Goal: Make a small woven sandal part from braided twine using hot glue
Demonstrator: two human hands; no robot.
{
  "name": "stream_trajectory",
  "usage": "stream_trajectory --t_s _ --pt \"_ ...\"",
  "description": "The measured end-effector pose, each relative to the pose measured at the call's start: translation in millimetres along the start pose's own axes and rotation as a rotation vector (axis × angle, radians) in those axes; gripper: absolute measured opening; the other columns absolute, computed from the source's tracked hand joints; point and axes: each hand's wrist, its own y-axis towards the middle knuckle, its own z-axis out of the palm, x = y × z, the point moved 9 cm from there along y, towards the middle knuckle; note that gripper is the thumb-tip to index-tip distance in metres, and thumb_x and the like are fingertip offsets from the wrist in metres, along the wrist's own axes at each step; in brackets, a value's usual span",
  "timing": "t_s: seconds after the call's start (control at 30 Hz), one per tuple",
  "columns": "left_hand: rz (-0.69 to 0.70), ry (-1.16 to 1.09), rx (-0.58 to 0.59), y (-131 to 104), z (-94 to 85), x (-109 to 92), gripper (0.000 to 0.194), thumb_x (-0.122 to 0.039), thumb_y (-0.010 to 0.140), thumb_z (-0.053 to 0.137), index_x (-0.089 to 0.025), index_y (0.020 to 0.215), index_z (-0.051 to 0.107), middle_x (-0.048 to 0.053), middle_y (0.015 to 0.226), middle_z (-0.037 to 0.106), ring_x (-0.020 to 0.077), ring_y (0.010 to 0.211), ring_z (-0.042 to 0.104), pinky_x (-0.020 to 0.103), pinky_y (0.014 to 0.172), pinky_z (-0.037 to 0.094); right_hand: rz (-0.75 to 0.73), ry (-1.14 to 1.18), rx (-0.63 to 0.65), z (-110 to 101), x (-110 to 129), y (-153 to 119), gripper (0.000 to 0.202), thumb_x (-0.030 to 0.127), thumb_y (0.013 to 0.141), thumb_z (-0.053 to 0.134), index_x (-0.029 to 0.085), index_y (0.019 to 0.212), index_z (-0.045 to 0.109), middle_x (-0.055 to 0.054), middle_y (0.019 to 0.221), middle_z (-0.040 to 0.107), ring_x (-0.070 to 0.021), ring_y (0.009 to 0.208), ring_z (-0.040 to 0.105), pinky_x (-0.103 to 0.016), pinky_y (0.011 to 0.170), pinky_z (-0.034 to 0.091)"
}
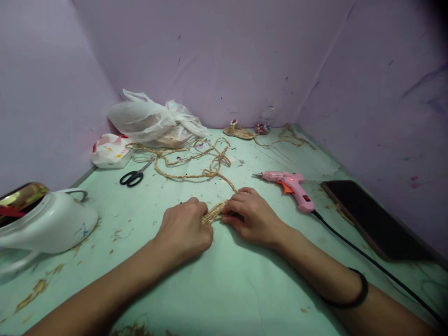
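Note:
Between my hands is a flat piece of coiled straw rope (214, 213), its rows lying side by side. My left hand (187, 225) is closed around its left end, so that part is hidden. The fingers of my right hand (249, 215) pinch its right end. From beside my right fingers a loose length of braided straw rope (180, 177) runs back over the table in loops. A pink glue gun (285, 182) lies to the right of my right hand, its small orange light lit.
Black-handled scissors (133, 178) lie behind my left hand. A white pot (66, 221) stands at left, a dark phone-like slab (374, 219) at right. At the back are a white plastic bag (154, 121), a tissue pack (111, 151), a straw sole shape (240, 134) and a bead container (262, 128).

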Motion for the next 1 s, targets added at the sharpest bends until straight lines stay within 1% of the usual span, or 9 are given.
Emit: stream_trajectory --t_s 0.1,0.17,0.27,0.4,0.5,0.67,0.83,0.9,1.0 --pt "0.004 -0.010 0.004 1 -1.7 1 0.019 -0.023 0.071 0.047 -0.022 0.080 0.063 0.005 0.087 0.063 0.0227 0.077 0.060 0.031 0.058 0.036 0.010 -0.024 -0.020 -4 -1 -3 0.005 0.018 0.078 0.061 0.016 0.075 0.065 -0.004 0.070 0.065 -0.0160 0.070 0.058 -0.036 0.081 0.033" --pt "0.004 -0.017 0.011 1 -1.4 1 0.019 -0.031 0.074 0.047 -0.022 0.080 0.062 0.005 0.088 0.062 0.0232 0.078 0.060 0.031 0.058 0.036 0.031 -0.045 -0.036 -3 -3 -4 0.007 0.020 0.078 0.061 0.016 0.073 0.065 -0.004 0.068 0.065 -0.0160 0.067 0.057 -0.035 0.078 0.034" --pt "0.007 -0.014 0.010 2 0.2 -1 0.026 -0.043 0.077 0.047 -0.021 0.077 0.062 0.005 0.088 0.061 0.0231 0.077 0.059 0.031 0.057 0.035 0.063 -0.068 -0.064 -2 -3 -4 0.010 0.022 0.078 0.062 0.017 0.070 0.066 -0.003 0.065 0.064 -0.0156 0.065 0.056 -0.034 0.076 0.033" --pt "0.018 -0.004 -0.037 1 0.4 -2 0.023 -0.038 0.079 0.046 -0.021 0.080 0.062 0.005 0.087 0.061 0.0214 0.076 0.059 0.030 0.059 0.035 0.122 -0.080 -0.108 -1 -5 -5 0.012 0.023 0.077 0.063 0.016 0.067 0.065 -0.004 0.064 0.063 -0.0150 0.064 0.054 -0.033 0.073 0.033" --pt "0.029 -0.012 -0.054 1 1.1 -3 0.024 -0.037 0.079 0.045 -0.021 0.077 0.062 0.004 0.084 0.061 0.0197 0.073 0.059 0.029 0.058 0.034 0.170 -0.078 -0.120 -1 -6 -5 0.013 0.023 0.075 0.064 0.016 0.065 0.063 -0.003 0.064 0.063 -0.0151 0.063 0.054 -0.033 0.072 0.033" --pt "0.037 -0.018 -0.084 2 0.5 -4 0.022 -0.035 0.078 0.046 -0.020 0.070 0.059 0.004 0.081 0.060 0.0181 0.068 0.058 0.029 0.056 0.033 0.301 -0.111 -0.097 2 -9 -3 0.011 0.021 0.068 0.066 0.017 0.060 0.060 -0.002 0.063 0.064 -0.0163 0.063 0.056 -0.034 0.070 0.034" --pt "0.054 -0.033 -0.081 3 1.5 -6 0.021 -0.033 0.078 0.046 -0.020 0.068 0.059 0.003 0.081 0.061 0.0180 0.068 0.058 0.029 0.055 0.034 0.423 -0.190 -0.047 4 -10 1 0.009 0.022 0.068 0.065 0.018 0.061 0.060 -0.003 0.064 0.065 -0.0189 0.063 0.058 -0.036 0.067 0.034" --pt "0.044 -0.028 -0.065 3 0.6 -5 0.022 -0.034 0.078 0.046 -0.020 0.070 0.061 0.004 0.083 0.062 0.0187 0.070 0.059 0.029 0.056 0.034 0.415 -0.202 -0.036 2 -11 1 0.008 0.023 0.069 0.065 0.019 0.064 0.061 -0.004 0.067 0.065 -0.0202 0.066 0.058 -0.037 0.069 0.035" --pt "0.039 -0.069 0.015 5 0.2 0 0.022 -0.039 0.076 0.051 -0.022 0.077 0.064 0.003 0.087 0.063 0.0203 0.076 0.059 0.029 0.059 0.035 0.306 -0.118 -0.050 -5 -13 -2 0.013 0.025 0.068 0.070 0.019 0.074 0.062 -0.004 0.076 0.064 -0.0219 0.078 0.058 -0.039 0.077 0.037"
